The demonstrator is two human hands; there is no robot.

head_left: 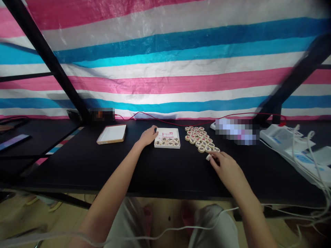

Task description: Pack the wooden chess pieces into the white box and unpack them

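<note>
My left hand (pixel 148 136) is at the left side of a small white box (pixel 167 146), with its fingers and thumb closed on the box's left wall. Inside the box, rows of round Chinese chess pieces (pixel 169 140) with dark characters fill the near part, and the white floor with pink print shows behind them. Between the thumb and fingers of my right hand (pixel 224 165) is a pale chess piece (pixel 208 157), tilted on edge just above or at the table. Many more loose chess pieces (pixel 198 139), marked red or black, lie flat in a cluster just beyond that hand.
A box lid (pixel 112 134) lies inside up on the black table (pixel 165 172), left of my left hand. White power strips (pixel 294 148) with tangled cables stand at the right. A blurred object (pixel 236 131) sits behind the pieces. A thin red cable (pixel 165 121) runs along the back.
</note>
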